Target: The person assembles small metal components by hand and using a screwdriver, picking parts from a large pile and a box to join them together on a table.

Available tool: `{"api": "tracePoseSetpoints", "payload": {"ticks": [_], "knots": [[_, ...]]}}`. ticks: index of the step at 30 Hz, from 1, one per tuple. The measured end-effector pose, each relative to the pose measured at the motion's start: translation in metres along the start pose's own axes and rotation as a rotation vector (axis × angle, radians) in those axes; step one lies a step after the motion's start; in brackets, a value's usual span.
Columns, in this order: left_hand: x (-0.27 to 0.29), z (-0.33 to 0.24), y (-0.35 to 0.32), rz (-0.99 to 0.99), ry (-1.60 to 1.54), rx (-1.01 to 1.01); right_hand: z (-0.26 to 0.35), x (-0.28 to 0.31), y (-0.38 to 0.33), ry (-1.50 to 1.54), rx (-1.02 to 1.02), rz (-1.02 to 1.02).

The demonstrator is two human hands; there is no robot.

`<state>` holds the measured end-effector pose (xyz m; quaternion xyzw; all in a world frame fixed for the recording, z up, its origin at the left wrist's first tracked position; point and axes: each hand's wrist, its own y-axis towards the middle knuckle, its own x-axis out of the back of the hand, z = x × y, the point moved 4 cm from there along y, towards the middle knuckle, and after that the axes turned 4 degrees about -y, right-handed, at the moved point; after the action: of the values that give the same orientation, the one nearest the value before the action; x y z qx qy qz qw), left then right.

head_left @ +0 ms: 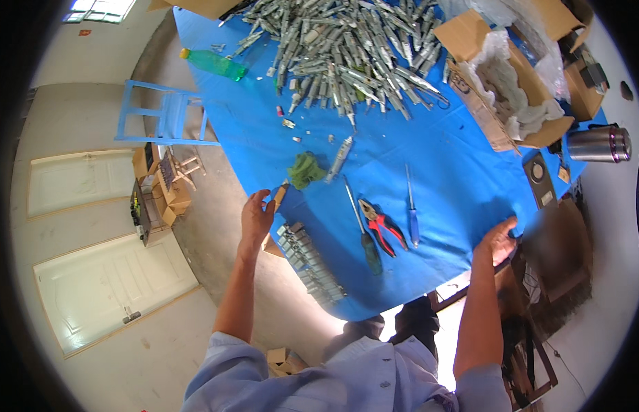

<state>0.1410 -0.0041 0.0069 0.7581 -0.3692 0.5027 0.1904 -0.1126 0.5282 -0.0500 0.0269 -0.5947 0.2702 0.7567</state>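
Note:
My left hand (pixel 257 218) is at the left edge of the blue-covered table (pixel 443 151), fingers slightly spread and nothing visible in them. Just beside its fingertips lies a small brown-handled tool (pixel 281 197); whether they touch, I cannot tell. At the right edge, my right hand (pixel 498 243) has its fingers curled around the blue cloth at the rim. Between the hands lie a dark-handled screwdriver (pixel 370 253), red-and-black pliers (pixel 383 228) and a blue-handled screwdriver (pixel 413 223). Several silvery metal pieces (pixel 309 264) stand in a row along the near left edge.
A big heap of grey pen-shaped metal parts (pixel 354 51) covers the far side. A green bottle (pixel 216 64), a green rag (pixel 305 171) and a single grey part (pixel 339 159) lie left of centre. An open cardboard box (pixel 508 89) and a steel flask (pixel 597 144) are at right.

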Motion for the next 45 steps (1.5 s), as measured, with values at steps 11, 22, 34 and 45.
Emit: {"api": "tracePoseSetpoints", "payload": {"ticks": [11,22,34,45], "knots": [[0.051,-0.061,-0.140,0.181,0.042,0.008,-0.009,-0.002,0.013,0.073,-0.003,0.110],[0.048,-0.036,-0.362,0.403,0.034,0.286,-0.093,0.018,0.074,0.055,0.500,0.487],[0.010,0.019,-0.441,0.393,-0.093,0.353,-0.281,0.063,0.081,-0.100,0.171,0.879],[0.018,0.068,-0.470,0.292,-0.148,0.478,-0.242,0.048,-0.047,0.030,0.349,1.125]]}}
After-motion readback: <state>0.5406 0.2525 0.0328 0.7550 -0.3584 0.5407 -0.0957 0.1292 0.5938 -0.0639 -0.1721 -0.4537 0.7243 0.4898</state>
